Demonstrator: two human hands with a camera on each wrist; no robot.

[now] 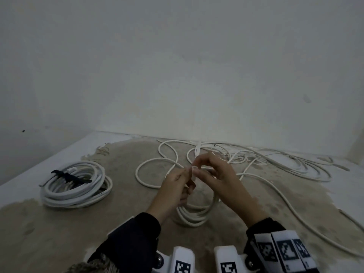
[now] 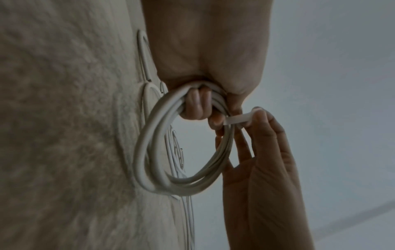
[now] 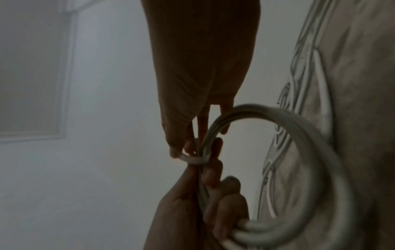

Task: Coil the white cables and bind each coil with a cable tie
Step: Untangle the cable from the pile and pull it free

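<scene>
Left hand (image 1: pixel 173 191) is clenching the coil (image 2: pixel 183 152) steady while right hand (image 1: pixel 214 174) is pinching the white tie (image 2: pixel 237 119) around it.

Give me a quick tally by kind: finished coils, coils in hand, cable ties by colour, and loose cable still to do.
Bound coils on the table: 1
Coils in hand: 1, gripped by the left hand
Black cable ties: 1, on the bound coil
White cable ties: 1, pinched by the right hand
Loose cable: 1 tangle; strands uncountable
Total: 5
</scene>
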